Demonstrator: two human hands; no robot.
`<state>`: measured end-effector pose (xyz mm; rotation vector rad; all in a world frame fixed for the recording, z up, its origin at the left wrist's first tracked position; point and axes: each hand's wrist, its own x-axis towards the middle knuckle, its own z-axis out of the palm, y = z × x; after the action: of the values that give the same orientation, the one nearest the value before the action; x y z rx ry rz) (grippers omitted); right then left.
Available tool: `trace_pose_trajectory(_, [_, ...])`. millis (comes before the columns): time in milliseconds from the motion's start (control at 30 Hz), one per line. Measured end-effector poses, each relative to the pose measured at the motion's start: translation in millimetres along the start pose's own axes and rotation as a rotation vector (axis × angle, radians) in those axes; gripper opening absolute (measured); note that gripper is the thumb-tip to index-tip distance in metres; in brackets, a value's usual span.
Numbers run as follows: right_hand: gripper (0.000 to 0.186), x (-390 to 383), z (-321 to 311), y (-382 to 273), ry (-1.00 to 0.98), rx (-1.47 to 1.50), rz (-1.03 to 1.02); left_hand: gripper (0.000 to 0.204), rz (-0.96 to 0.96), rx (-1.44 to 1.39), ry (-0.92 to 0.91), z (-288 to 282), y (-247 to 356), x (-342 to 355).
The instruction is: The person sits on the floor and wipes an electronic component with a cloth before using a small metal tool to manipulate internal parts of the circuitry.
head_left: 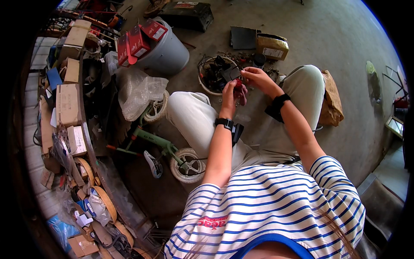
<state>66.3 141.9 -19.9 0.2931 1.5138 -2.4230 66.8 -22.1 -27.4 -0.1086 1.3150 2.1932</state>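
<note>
My left hand [229, 97] is closed round a dark red, crumpled rag-like piece [242, 95], whose loose end hangs down beside the fingers. Close to it on the right, my right hand [258, 78] has its thumb and fingertips pinched together. A thin dark line, perhaps a wire, shows near those fingertips, but what they grip is too small to make out. Just beyond both hands stands a round tub [202, 84] with a pale rim, filled with black parts and cables. A black strap sits on each wrist.
Small metal bits and a dark can [259, 60] lie near a worn cardboard box [272, 46]. On the left are a green balance bike [154, 139], bubble wrap [137, 93], a grey bin [170, 54] topped with red boxes [139, 41], and a cluttered shelf. A brown paper bag [333, 101] is by my right knee.
</note>
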Motion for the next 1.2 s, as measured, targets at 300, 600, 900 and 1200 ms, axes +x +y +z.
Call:
trace_pose_trajectory(300, [0.023,1.6,1.0,2.9,0.036,-0.016,-0.096,0.029,-0.010,-0.007,-0.019,-2.3,-0.7,1.7])
trace_pose_trajectory(600, [0.030,4.0,-1.5,5.3,0.149,-0.213,-0.165,0.034,0.009,0.082,-0.046,-5.1,-2.6,3.5])
trace_pose_trajectory(900, [0.030,2.7,-1.0,5.0,0.120,-0.137,-0.200,0.029,-0.015,0.015,-0.088,0.7,-2.0,3.3])
trace_pose_trajectory(1200, [0.030,-1.9,4.7,-1.4,0.056,-0.145,-0.203,0.035,0.042,0.059,-0.091,-9.1,-8.1,8.8])
